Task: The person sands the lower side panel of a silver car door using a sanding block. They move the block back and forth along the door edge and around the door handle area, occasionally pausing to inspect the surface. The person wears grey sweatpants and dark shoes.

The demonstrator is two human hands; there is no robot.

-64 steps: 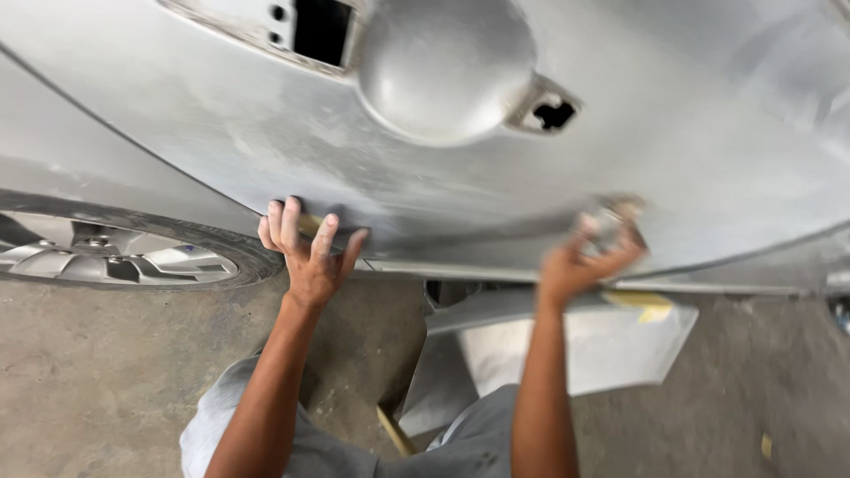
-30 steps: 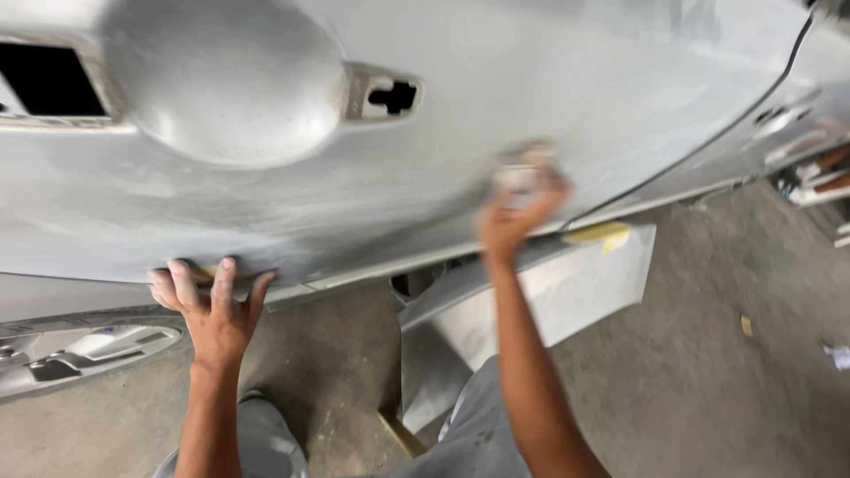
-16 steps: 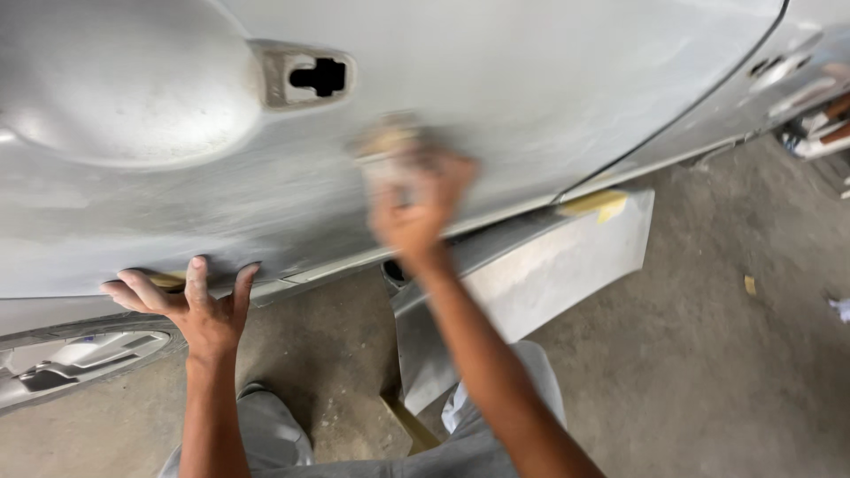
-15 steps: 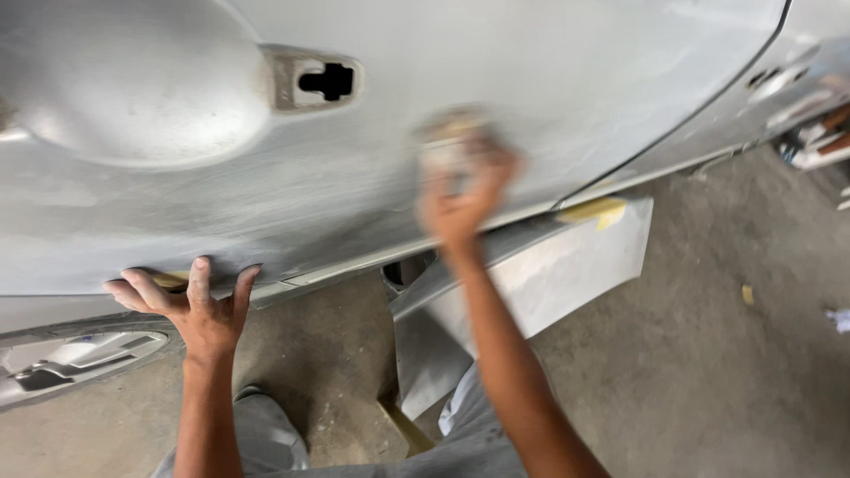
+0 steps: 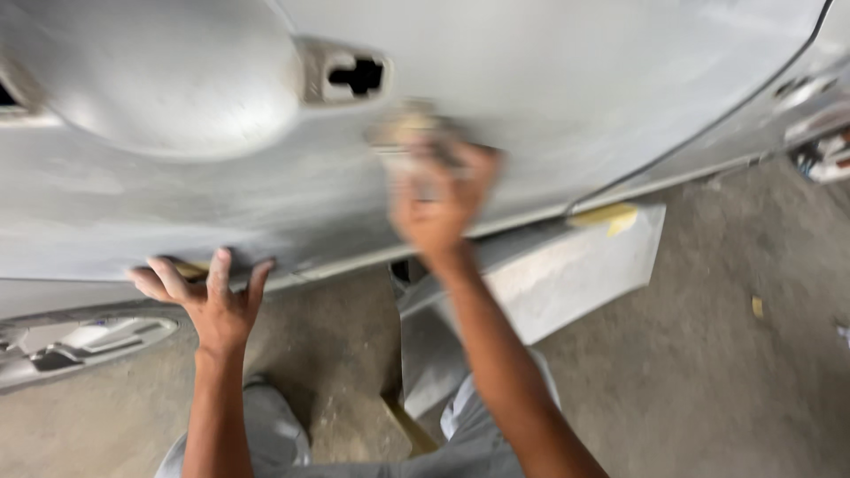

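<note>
A grey, dull-sanded car door panel (image 5: 549, 97) fills the upper part of the view, with a round handle recess (image 5: 177, 80) and a keyhole-shaped opening (image 5: 354, 75). My right hand (image 5: 438, 199) is blurred and presses a small sanding pad (image 5: 407, 137) flat against the panel just below that opening. My left hand (image 5: 208, 296) grips the door's lower edge with fingers spread, over a bit of yellow tape.
A white panel (image 5: 567, 274) with yellow tape (image 5: 611, 217) lies on the concrete floor (image 5: 726, 372) under the door. A wheel or hubcap (image 5: 71, 341) shows at the lower left. My grey-clad knees are at the bottom.
My right hand with the pad has slid along the panel from the right towards the keyhole opening, back and forth. My left hand has stayed on the door's lower edge.
</note>
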